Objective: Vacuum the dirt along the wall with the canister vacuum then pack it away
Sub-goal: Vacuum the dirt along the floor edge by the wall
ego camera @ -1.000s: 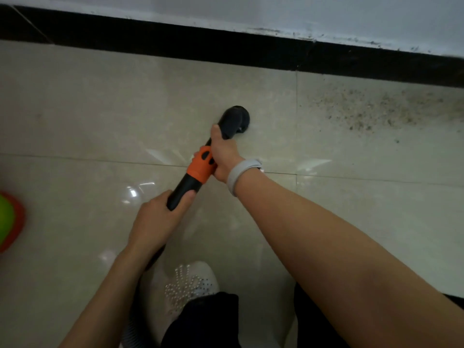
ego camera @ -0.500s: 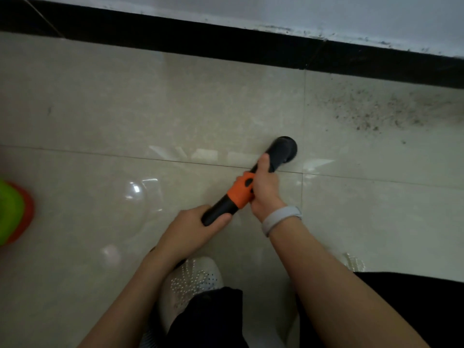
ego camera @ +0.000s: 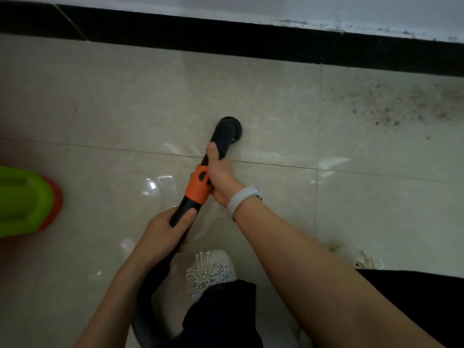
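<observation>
The black vacuum wand (ego camera: 221,141) with an orange collar (ego camera: 198,188) points down at the beige tile floor, its round nozzle (ego camera: 229,128) on the tile near the centre. My right hand (ego camera: 219,177) grips the wand just above the collar, a grey band on its wrist. My left hand (ego camera: 165,232) grips the black tube lower down, where the hose (ego camera: 145,292) curves off. A patch of dark dirt (ego camera: 391,106) lies against the black skirting at the right, well away from the nozzle.
The black skirting (ego camera: 226,36) and white wall run along the top. A green and red plastic object (ego camera: 27,202) sits at the left edge. My white beaded shoes (ego camera: 208,272) stand right below the wand.
The nozzle swept from mid-floor to the right and back again toward the left. Both hands kept their grip on the wand. The view shifted so more of the green object shows.
</observation>
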